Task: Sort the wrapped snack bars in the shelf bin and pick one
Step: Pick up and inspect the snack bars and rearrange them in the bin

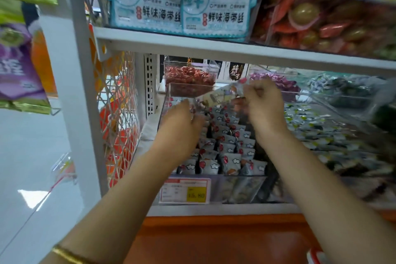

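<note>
A clear shelf bin (216, 188) holds several rows of white wrapped snack bars (227, 141) with red and cloud marks. My right hand (262, 105) is raised over the back of the bin and pinches one long wrapped snack bar (220, 94), which sticks out to the left, blurred by motion. My left hand (182, 122) reaches into the bin's left side, fingers extended over the bars; whether it touches them is hidden.
A yellow price tag (185, 191) hangs on the bin's front. Behind stands a clear tub of red candies (189, 79); to the right lie bins of purple sweets (276, 81) and green-white wrapped snacks (321, 133). The upper shelf (214, 47) overhangs closely.
</note>
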Motion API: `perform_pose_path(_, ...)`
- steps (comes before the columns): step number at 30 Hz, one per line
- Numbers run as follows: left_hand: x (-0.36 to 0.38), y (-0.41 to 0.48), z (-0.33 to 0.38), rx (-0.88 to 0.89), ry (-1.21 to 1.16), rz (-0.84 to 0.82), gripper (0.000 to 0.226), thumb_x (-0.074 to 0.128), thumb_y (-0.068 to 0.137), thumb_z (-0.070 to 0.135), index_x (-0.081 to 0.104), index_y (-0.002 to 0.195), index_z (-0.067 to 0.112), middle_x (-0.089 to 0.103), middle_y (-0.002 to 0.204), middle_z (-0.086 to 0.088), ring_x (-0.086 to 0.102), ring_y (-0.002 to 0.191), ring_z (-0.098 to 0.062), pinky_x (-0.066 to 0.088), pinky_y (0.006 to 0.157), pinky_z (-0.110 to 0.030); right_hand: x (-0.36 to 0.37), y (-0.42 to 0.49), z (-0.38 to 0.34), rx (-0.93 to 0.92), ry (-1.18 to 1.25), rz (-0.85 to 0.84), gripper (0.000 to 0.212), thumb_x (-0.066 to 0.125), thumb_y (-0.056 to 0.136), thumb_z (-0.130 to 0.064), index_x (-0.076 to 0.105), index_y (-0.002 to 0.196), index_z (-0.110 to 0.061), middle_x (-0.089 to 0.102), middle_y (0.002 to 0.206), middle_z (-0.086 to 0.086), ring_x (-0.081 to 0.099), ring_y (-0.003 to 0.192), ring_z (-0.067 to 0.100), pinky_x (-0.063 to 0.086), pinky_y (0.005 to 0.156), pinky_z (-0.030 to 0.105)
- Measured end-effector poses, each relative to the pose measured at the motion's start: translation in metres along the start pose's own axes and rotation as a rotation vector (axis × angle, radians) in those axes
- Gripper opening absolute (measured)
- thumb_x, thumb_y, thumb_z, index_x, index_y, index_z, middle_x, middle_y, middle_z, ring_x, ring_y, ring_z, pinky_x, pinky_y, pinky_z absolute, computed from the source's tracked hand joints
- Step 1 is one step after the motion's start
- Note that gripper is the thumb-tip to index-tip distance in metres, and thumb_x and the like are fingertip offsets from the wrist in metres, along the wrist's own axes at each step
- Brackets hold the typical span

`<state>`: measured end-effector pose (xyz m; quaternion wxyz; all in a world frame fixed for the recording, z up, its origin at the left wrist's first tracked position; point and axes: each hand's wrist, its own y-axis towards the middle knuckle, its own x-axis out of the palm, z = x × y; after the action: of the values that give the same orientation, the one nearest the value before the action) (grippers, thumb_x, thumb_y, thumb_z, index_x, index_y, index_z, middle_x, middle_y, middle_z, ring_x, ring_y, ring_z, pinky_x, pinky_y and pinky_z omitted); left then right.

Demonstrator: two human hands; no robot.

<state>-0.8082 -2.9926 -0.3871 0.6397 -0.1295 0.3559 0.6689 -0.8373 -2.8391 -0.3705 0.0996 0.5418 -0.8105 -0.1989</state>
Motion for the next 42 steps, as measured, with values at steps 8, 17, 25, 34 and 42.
perform_pose_path(8, -0.014, -0.034, -0.001, -0.149, -0.62, -0.076, 0.018, 0.049, 0.094, 0.024, 0.065, 0.093, 0.015, 0.065, 0.078, -0.004, 0.063, 0.066, -0.009, 0.055, 0.067, -0.028, -0.051, -0.073, -0.007, 0.315, 0.518, -0.115, 0.017, 0.05, 0.093, -0.004, 0.056, 0.078, -0.007, 0.066, 0.073, 0.008, 0.067, 0.06, 0.017, 0.053, 0.052, 0.024)
perform_pose_path(17, 0.001, -0.044, 0.005, -0.152, -0.648, 0.033, 0.027, 0.044, 0.097, 0.023, 0.059, 0.077, 0.011, 0.054, 0.071, -0.001, 0.055, 0.062, -0.012, 0.054, 0.058, -0.022, -0.06, -0.084, 0.0, 0.347, 0.51, -0.215, 0.018, 0.063, 0.074, -0.021, 0.061, 0.079, -0.003, 0.067, 0.069, 0.007, 0.066, 0.06, 0.017, 0.053, 0.053, 0.022)
perform_pose_path(25, 0.003, -0.043, 0.005, -0.273, -0.94, -0.02, 0.03, 0.052, 0.094, 0.023, 0.062, 0.068, 0.01, 0.052, 0.061, 0.0, 0.051, 0.057, -0.011, 0.049, 0.05, -0.019, -0.061, -0.082, 0.003, 0.499, 0.588, -0.291, 0.013, 0.06, 0.075, -0.027, 0.055, 0.077, -0.016, 0.05, 0.055, 0.0, 0.044, 0.041, 0.011, 0.036, 0.037, 0.021)
perform_pose_path(34, -0.005, -0.044, 0.006, -0.237, -0.868, -0.055, 0.028, 0.053, 0.092, 0.016, 0.057, 0.065, 0.012, 0.052, 0.049, 0.003, 0.048, 0.046, -0.01, 0.045, 0.043, -0.02, -0.061, -0.084, 0.002, 0.752, 1.013, -0.274, 0.017, 0.057, 0.075, -0.02, 0.05, 0.063, -0.01, 0.048, 0.052, 0.001, 0.045, 0.037, 0.008, 0.037, 0.032, 0.017)
perform_pose_path(42, -0.009, -0.043, 0.004, -0.322, -1.115, -0.136, 0.019, 0.049, 0.092, 0.009, 0.061, 0.077, 0.009, 0.049, 0.057, 0.0, 0.046, 0.047, -0.007, 0.041, 0.041, -0.016, -0.064, -0.085, 0.007, 0.473, 0.702, -0.323, 0.012, 0.056, 0.079, -0.018, 0.053, 0.076, -0.007, 0.055, 0.056, 0.005, 0.053, 0.042, 0.014, 0.043, 0.038, 0.02)
